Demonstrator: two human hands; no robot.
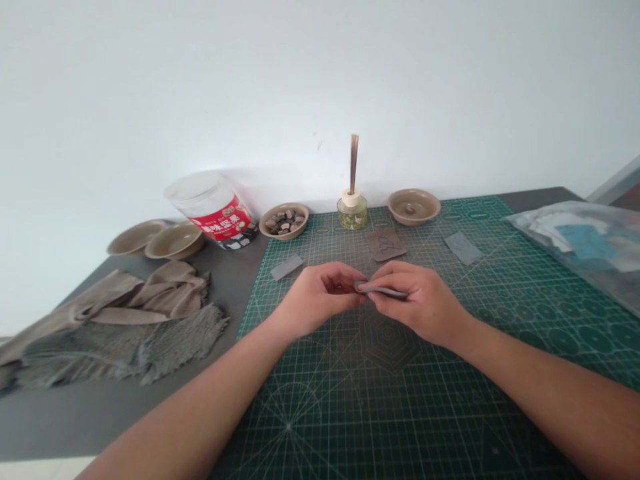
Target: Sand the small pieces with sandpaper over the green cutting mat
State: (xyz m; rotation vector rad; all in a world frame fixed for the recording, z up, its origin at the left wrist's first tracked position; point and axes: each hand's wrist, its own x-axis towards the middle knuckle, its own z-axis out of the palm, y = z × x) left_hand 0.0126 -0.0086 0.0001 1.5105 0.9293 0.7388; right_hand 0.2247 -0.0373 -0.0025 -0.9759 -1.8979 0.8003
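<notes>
In the head view my right hand (423,300) pinches a folded grey piece of sandpaper (387,291) between thumb and fingers. Its near-left end curls round at the fingertips of my left hand (323,297). The left thumb and fingers are closed there, and whatever small thing they hold is mostly hidden. Both hands are above the green cutting mat (320,400). Beyond them lie a brown sandpaper sheet (386,245) with handwriting on it, a grey strip (287,267) to the left and another grey piece (463,248) to the right.
Along the wall stand a bowl of small stones (284,221), a reed diffuser (353,212), a bowl with one small piece inside (414,207), a tilted plastic jar (215,210) and two brown bowls (175,241). Crumpled cloths (125,333) lie left; a plastic bag (590,240) lies right.
</notes>
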